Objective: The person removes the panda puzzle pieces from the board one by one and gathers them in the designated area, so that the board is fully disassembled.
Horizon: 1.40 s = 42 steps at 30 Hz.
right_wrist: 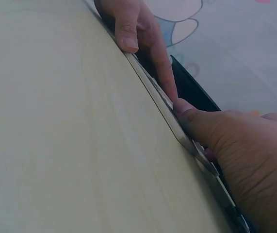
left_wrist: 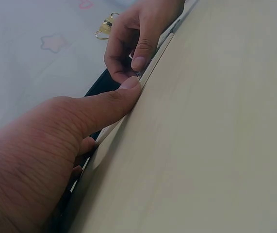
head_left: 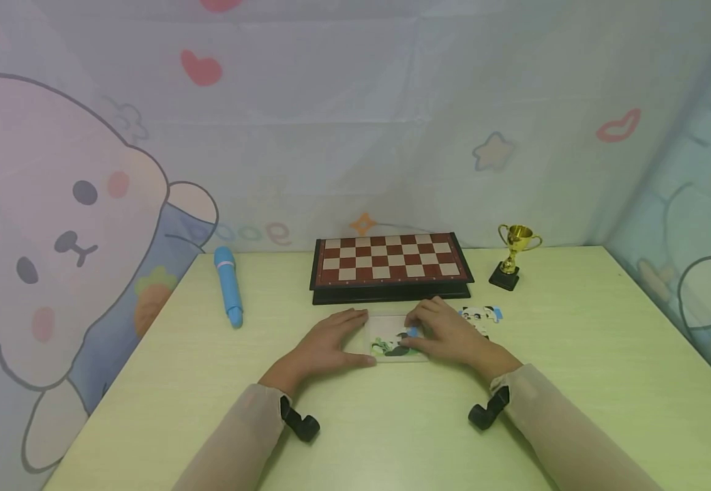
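A flat, pale puzzle board lies on the table, with green and black-and-white picture pieces along its front part. My left hand holds the board's left end, thumb on the front edge and fingers at the back corner. Over its right half, my right hand pinches a puzzle piece with blue and black parts between thumb and fingers, low against the board. In the right wrist view, the right thumb presses down close to the left fingertips. Loose panda-picture pieces lie just beyond the right hand, partly hidden by it.
Behind the board stands a folded red-and-white chessboard case, close to both hands. A blue toy microphone lies at the left, and a gold trophy cup on a black base stands at the back right. A printed cloth hangs behind the table.
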{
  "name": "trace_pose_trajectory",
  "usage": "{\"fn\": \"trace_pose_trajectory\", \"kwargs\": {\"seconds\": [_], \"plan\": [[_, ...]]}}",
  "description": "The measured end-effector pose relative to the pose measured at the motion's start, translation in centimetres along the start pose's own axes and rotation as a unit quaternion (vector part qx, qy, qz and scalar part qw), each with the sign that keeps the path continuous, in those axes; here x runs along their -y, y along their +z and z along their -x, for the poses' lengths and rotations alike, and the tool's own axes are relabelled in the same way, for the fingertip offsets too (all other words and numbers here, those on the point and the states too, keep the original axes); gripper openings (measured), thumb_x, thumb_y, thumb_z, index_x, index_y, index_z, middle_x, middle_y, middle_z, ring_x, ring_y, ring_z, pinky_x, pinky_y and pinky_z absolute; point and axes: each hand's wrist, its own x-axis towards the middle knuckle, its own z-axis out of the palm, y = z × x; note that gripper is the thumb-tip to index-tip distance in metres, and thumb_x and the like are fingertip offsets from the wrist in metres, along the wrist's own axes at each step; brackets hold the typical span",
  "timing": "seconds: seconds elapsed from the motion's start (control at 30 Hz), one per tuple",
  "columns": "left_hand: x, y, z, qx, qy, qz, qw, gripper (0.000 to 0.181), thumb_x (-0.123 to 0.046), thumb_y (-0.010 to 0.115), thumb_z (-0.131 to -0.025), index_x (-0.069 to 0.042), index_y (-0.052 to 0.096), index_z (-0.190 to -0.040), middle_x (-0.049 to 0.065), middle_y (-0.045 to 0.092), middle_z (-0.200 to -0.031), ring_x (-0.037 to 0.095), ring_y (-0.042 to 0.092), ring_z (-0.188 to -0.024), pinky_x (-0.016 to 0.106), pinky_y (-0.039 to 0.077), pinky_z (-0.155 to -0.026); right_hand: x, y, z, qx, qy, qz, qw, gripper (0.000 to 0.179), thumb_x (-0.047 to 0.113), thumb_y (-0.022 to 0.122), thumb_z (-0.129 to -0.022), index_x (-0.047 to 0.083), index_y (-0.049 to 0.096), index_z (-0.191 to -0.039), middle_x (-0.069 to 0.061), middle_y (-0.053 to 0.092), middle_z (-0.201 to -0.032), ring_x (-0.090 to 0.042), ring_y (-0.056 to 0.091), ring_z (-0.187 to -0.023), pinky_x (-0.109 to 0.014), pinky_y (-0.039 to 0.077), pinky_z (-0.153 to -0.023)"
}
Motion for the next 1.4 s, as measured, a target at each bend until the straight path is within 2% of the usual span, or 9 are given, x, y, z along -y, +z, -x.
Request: {"fn": "trace_pose_trajectory", "kwargs": {"seconds": [0.27,0.87,1.1,1.4], "plan": [[0.10,0.16,-0.04,-0.002,0.003,-0.004,1.0000,0.095,-0.073,0.062,-0.084,-0.018,0.037,-0.157,-0.003,0.032,-0.162,0.021,0.025,-0.150,0.047,0.022,-0.120,0.06,0.10,-0.04,0.006,0.007,-0.007,0.9999,0.031,0.050,0.074,-0.089,0.022,0.069,-0.103,0.011,0.062,-0.104,-0.012,0.049,-0.098,-0.036,0.047,-0.090],[0.19,0.26,-0.09,-0.002,-0.002,-0.009,1.0000,0.094,-0.072,0.062,-0.084,-0.021,0.036,-0.158,-0.001,0.032,-0.163,0.022,0.025,-0.150,0.048,0.023,-0.120,0.23,-0.02,-0.09,-0.001,0.003,-0.031,0.9995,0.032,0.046,0.076,-0.089,0.019,0.066,-0.105,0.010,0.064,-0.104,-0.013,0.050,-0.101,-0.037,0.047,-0.091],[0.14,0.16,-0.12,-0.002,-0.004,-0.004,1.0000,0.094,-0.072,0.062,-0.084,-0.020,0.036,-0.158,-0.002,0.032,-0.163,0.021,0.024,-0.151,0.048,0.022,-0.120,0.48,-0.30,-0.12,-0.001,-0.002,-0.041,0.9991,0.031,0.041,0.078,-0.088,0.017,0.067,-0.106,0.009,0.065,-0.101,-0.011,0.050,-0.097,-0.036,0.048,-0.087],[0.19,0.25,-0.12,-0.001,-0.005,-0.005,1.0000,0.095,-0.073,0.062,-0.084,-0.021,0.035,-0.158,-0.002,0.032,-0.163,0.021,0.025,-0.150,0.048,0.022,-0.120,0.36,-0.24,-0.02,-0.003,-0.023,-0.031,0.9992,0.030,0.041,0.077,-0.089,0.019,0.073,-0.109,0.009,0.066,-0.108,-0.011,0.056,-0.104,-0.037,0.048,-0.096]]}}
